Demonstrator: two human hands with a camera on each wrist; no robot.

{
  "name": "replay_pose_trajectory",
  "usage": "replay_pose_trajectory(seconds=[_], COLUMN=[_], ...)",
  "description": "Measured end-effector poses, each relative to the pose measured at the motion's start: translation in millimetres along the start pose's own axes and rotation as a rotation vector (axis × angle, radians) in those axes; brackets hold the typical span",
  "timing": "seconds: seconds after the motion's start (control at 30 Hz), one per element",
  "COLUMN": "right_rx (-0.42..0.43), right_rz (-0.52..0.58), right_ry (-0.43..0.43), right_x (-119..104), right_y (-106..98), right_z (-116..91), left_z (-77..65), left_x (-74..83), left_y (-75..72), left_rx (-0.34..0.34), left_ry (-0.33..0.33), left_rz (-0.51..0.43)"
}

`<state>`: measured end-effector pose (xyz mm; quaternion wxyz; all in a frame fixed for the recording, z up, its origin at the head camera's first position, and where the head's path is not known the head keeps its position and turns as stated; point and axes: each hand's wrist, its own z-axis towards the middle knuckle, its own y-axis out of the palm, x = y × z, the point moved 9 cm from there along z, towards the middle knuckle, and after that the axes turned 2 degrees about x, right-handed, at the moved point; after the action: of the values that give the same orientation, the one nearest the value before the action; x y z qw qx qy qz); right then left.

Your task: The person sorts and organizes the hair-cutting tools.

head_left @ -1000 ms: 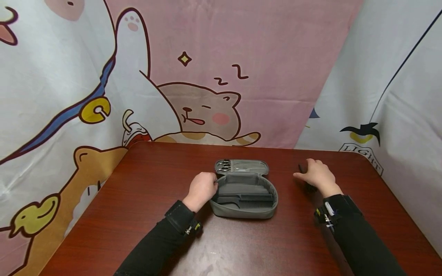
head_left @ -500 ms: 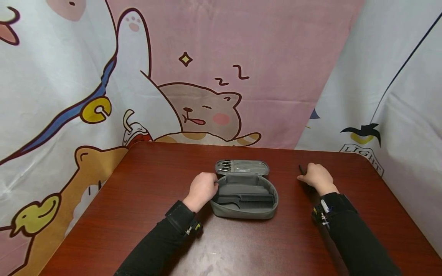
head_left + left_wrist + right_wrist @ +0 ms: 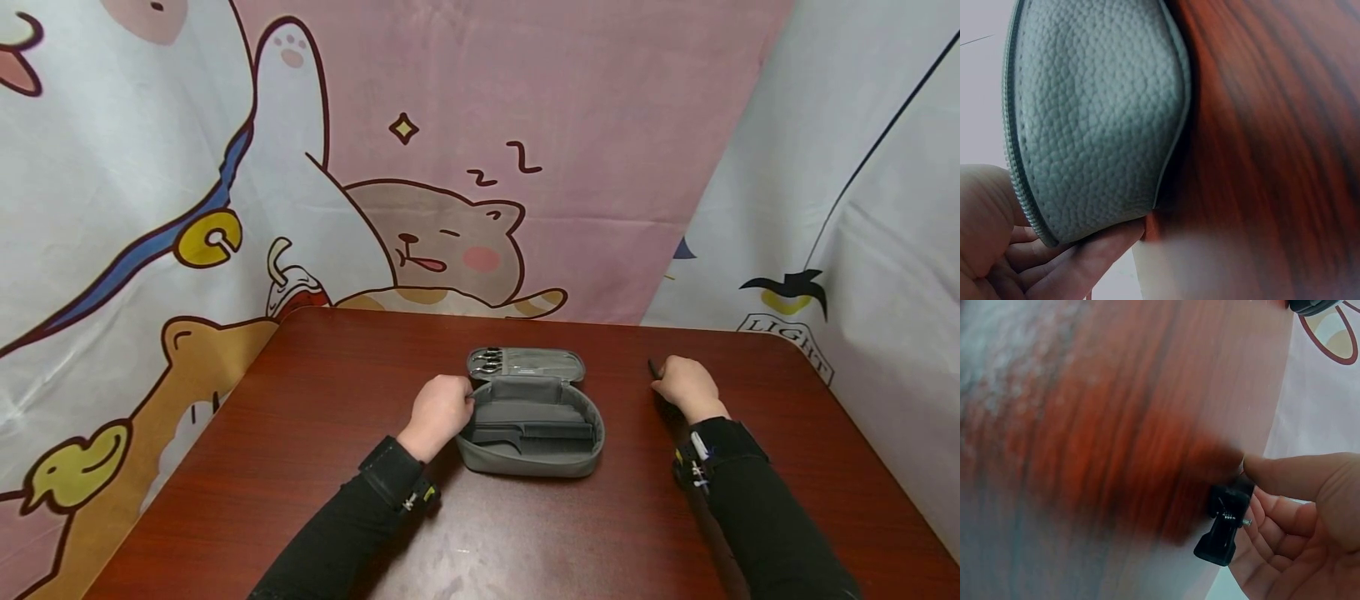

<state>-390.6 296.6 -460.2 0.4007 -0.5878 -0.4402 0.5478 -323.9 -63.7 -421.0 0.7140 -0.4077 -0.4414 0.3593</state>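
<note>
An unzipped grey case (image 3: 525, 464) with a textured leathery side stands on the table, its lid (image 3: 543, 363) folded back. My left hand (image 3: 438, 412) grips the case's left end; in the left wrist view the fingers (image 3: 1100, 256) curl against its lower corner. To the right of the case, my right hand (image 3: 686, 389) is low over the table. Its thumb and fingers pinch a small black clip-like thing (image 3: 1222, 528) with a metal pin through it. Part of that piece is hidden by the hand, and its dark tip (image 3: 653, 369) pokes out past the fingers.
Metal tools with ring handles (image 3: 489, 360) sit in the lid, beside a clear pocket. A dark flat piece (image 3: 555, 429) lies inside the case. The brown table (image 3: 360, 350) meets a cartoon-printed cloth (image 3: 600, 167) at its back edge.
My right hand has drawn slightly down, and its spread fingers have come together on the black clip-like thing. The left hand and the case stay where they were.
</note>
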Motion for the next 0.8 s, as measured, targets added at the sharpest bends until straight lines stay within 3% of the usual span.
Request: replay_pose_trajectory(seconds=[0.4, 0.8], right_rx=[0.05, 0.105], right_rz=[0.067, 0.397], right_ry=[-0.021, 0.005], right_x=[0.3, -11.2], right_y=[-9.3, -18.7], right_z=[-4.5, -11.5], left_z=[-0.9, 0.8], left_x=[-0.3, -0.6], left_y=[0.2, 0.8], left_rx=[0.001, -0.001], left_ry=[0.005, -0.006], left_rz=[-0.021, -0.002])
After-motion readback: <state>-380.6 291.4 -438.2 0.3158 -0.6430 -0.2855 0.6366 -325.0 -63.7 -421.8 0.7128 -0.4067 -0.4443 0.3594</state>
